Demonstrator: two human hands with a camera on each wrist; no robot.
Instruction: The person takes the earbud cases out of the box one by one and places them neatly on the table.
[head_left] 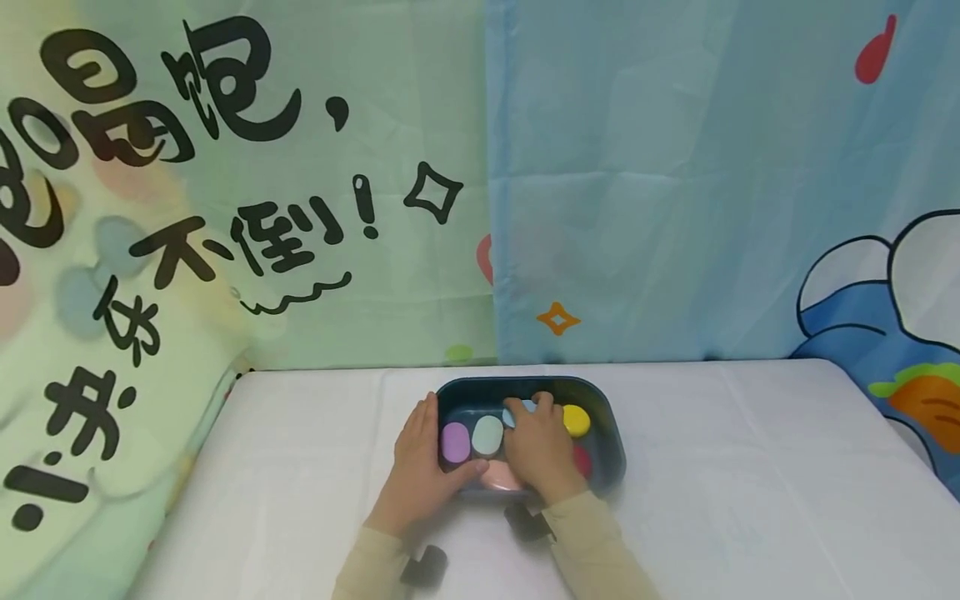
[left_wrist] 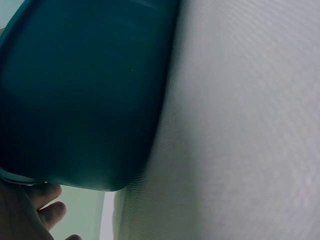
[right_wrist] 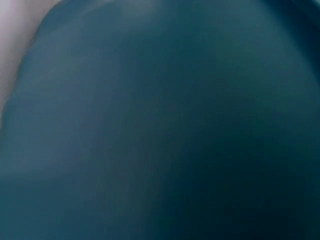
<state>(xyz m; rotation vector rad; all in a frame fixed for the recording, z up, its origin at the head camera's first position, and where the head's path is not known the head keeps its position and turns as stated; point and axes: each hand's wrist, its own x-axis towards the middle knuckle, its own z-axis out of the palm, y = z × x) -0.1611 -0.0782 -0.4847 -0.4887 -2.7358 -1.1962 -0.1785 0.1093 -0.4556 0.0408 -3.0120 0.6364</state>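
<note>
A dark teal tub (head_left: 617, 442) stands on the white cloth with several rounded coloured pieces in it. My left hand (head_left: 420, 471) holds its near left corner, fingers along the outer left wall and thumb over the front rim. The left wrist view shows the tub's outer wall (left_wrist: 85, 100) close up, with fingers at its end. Inside the tub, my right hand (head_left: 542, 446) pinches a light blue piece (head_left: 529, 406), partly hidden by the fingers. A mint piece (head_left: 487, 435) lies just left of that hand. The dark teal tub wall (right_wrist: 150, 125) fills the right wrist view.
Also in the tub are a purple piece (head_left: 455, 442) at the left, a yellow one (head_left: 576, 421) and a red one (head_left: 582, 461) at the right, and a peach one (head_left: 501, 476) in front. Printed curtains (head_left: 637, 208) hang behind the table (head_left: 720, 492).
</note>
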